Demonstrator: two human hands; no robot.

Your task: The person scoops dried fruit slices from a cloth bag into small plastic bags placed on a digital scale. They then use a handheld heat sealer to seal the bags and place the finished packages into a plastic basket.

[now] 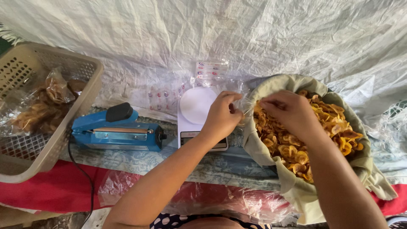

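My left hand [222, 114] pinches the edge of a clear plastic bag [243, 101] held over the rim of a cloth-lined bowl [271, 157]. My right hand [291, 111] pinches the bag's other edge, just above the golden fried chips [335, 127] that fill the bowl. The bag is thin and hard to see between the two hands. A white kitchen scale [196, 111] with a round platform stands right behind my left hand.
A blue heat sealer [116, 131] with a black knob and cord lies left of the scale. A beige plastic basket [82, 101] at far left holds packed bags of chips. Loose clear bags [169, 95] lie behind the scale. White sheeting covers the back.
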